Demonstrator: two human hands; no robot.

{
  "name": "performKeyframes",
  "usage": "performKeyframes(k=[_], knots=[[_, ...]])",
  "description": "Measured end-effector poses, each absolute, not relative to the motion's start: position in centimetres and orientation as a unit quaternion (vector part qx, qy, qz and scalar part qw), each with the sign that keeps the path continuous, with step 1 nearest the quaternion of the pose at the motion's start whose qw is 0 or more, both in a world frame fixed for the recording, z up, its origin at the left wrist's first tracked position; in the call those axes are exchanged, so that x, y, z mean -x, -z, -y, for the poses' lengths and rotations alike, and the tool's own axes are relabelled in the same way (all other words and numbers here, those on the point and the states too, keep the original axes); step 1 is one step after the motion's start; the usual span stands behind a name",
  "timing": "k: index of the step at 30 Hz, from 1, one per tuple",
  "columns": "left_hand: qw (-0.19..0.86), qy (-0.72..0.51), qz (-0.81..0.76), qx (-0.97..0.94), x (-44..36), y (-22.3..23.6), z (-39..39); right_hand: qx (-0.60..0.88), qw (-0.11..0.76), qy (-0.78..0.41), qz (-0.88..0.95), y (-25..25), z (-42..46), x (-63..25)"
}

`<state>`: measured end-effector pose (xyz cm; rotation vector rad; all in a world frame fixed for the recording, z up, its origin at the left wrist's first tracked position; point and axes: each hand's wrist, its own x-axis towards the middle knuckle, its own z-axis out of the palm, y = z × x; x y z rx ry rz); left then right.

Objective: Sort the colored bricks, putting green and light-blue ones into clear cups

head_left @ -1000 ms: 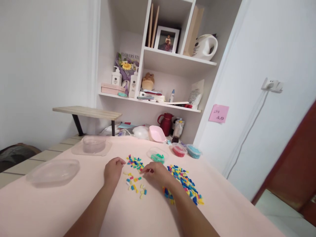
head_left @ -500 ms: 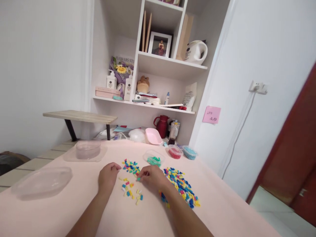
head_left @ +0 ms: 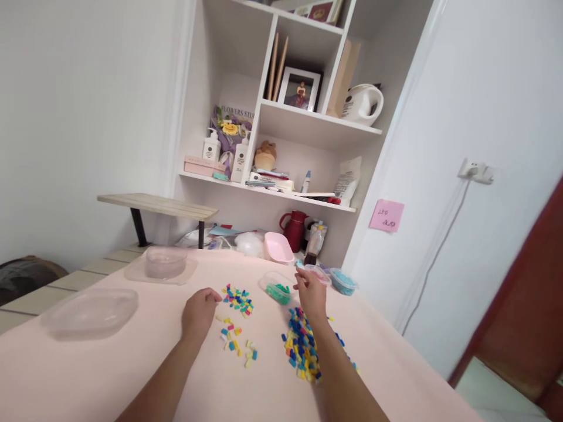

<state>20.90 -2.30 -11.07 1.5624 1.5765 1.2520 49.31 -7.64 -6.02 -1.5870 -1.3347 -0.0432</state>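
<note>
My left hand (head_left: 201,309) rests on the pink tabletop with its fingers curled together, left of a small cluster of colourful pieces (head_left: 238,299); what its fingertips hold, if anything, is hidden. Fingers bent together, my right hand (head_left: 309,293) hovers just right of a clear plastic container (head_left: 268,280) with green pieces (head_left: 278,293) inside. Nothing can be made out between its fingertips. Below that wrist spreads a larger pile of mixed pieces (head_left: 302,346), partly covered by the forearm. Several loose yellow, white, blue and orange pieces (head_left: 231,337) lie between the two arms.
Behind my right hand are a container of red pieces (head_left: 320,273), partly hidden, and a container of blue pieces (head_left: 343,281). Clear lids or trays (head_left: 92,310) lie at the left. A pink basin (head_left: 278,248), a red jug (head_left: 294,230) and a bottle (head_left: 315,243) stand at the back.
My right hand has moved away from the small cluster, up and right to beside the green container. A green piece showed at its fingertips before. My left hand stays about in place; the view has shifted.
</note>
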Motion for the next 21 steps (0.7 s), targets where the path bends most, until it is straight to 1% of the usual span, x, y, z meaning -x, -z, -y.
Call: performKeyframes(k=[4, 9, 13, 17, 21], knots=[[0.279, -0.469, -0.587, -0.598, -20.9, 11.3, 2.0, 0.652, 0.467, -0.004, 0.597, 6.2, 7.7, -48.1], [0.239, -0.456, -0.561, -0.648, -21.2, 11.5, 1.6, 0.601, 0.356, -0.044, 0.714, 7.8, 8.0, -44.3], [0.207, -0.408, -0.522, -0.72, -21.8, 11.4, 1.7, 0.582, 0.279, -0.057, 0.762, 9.1, 8.7, -42.1], [0.183, -0.344, -0.484, -0.784, -22.4, 11.2, 2.3, 0.584, 0.241, -0.051, 0.773, 9.2, 9.0, -42.0], [0.169, -0.293, -0.455, -0.824, -22.9, 10.9, 2.9, 0.597, 0.228, -0.046, 0.768, 8.7, 9.0, -42.5]])
